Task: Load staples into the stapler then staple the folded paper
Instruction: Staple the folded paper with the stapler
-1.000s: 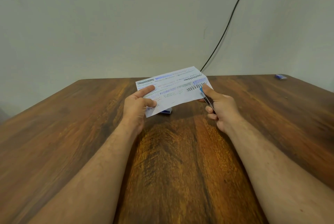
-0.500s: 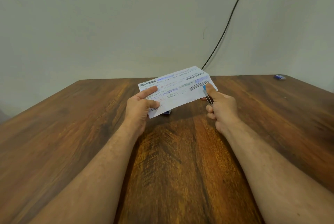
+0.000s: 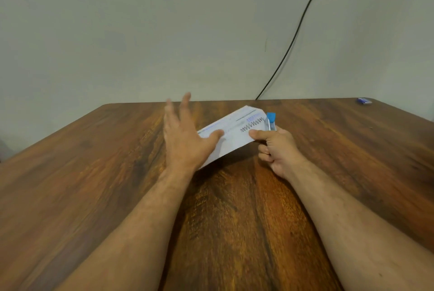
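Note:
The folded paper (image 3: 231,136), white with printed blue and black lines, hangs tilted above the wooden table (image 3: 234,232). My right hand (image 3: 276,149) is closed around a small stapler (image 3: 270,121) with a blue tip. The stapler sits at the paper's right end, and my right thumb presses on the sheet there. My left hand (image 3: 183,138) is over the paper's left end with fingers spread wide. Only its thumb lies on the sheet, and it covers the paper's left edge.
A small blue box (image 3: 364,101) lies at the table's far right corner. A black cable (image 3: 293,41) runs down the pale wall to the table's back edge.
My left hand has let go of the paper's left end and spread its fingers. The paper has dropped lower and tilted, carried by my right hand with the stapler.

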### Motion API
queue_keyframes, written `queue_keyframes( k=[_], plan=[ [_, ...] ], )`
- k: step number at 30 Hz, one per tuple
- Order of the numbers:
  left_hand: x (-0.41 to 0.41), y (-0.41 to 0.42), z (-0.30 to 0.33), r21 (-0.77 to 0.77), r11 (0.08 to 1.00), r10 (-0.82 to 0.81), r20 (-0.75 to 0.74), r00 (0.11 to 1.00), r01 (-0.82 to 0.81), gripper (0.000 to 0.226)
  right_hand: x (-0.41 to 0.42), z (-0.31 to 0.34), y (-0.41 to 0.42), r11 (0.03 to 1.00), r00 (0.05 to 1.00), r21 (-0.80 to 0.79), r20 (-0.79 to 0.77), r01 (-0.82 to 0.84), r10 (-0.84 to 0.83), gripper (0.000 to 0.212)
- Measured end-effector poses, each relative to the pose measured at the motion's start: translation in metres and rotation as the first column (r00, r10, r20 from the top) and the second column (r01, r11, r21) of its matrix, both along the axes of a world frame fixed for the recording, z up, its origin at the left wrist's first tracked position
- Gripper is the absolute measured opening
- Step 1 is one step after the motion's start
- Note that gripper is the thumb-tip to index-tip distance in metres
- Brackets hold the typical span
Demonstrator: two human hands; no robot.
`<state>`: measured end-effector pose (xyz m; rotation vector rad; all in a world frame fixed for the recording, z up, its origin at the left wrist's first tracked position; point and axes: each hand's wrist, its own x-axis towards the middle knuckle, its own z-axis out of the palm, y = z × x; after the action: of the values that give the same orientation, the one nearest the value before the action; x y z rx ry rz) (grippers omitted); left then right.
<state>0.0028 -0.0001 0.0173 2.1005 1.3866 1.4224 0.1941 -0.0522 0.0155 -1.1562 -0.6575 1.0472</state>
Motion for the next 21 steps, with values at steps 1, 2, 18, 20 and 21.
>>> queue_keyframes(
  k=[1, 2, 18, 20, 21],
  plan=[
    [0.001, -0.002, 0.001, 0.095, 0.992, -0.079, -0.099, 0.992, 0.088, 0.113, -0.002, 0.0, 0.0, 0.999, 0.998, -0.003, 0.021, -0.054, 0.054, 0.031],
    [0.002, -0.002, -0.001, 0.148, 0.972, -0.151, -0.206, 0.967, 0.183, 0.115, -0.004, -0.001, -0.001, 0.993, 0.992, -0.003, 0.058, -0.114, 0.114, 0.03],
    [0.013, -0.011, -0.009, -0.302, 0.952, -0.188, -0.42, 0.888, 0.058, 0.097, -0.023, -0.01, -0.004, 0.999, 0.722, 0.046, 0.69, 0.025, -0.05, 0.028],
    [0.009, -0.009, -0.009, -0.351, 0.937, -0.153, -0.417, 0.896, -0.004, 0.089, -0.026, -0.013, -0.007, 0.991, 0.488, 0.106, 0.863, 0.081, -0.132, 0.025],
    [0.008, -0.008, -0.009, -0.378, 0.925, -0.139, -0.417, 0.898, -0.033, 0.085, -0.027, -0.014, -0.009, 0.99, 0.355, 0.104, 0.926, 0.094, -0.131, 0.029]
  ],
)
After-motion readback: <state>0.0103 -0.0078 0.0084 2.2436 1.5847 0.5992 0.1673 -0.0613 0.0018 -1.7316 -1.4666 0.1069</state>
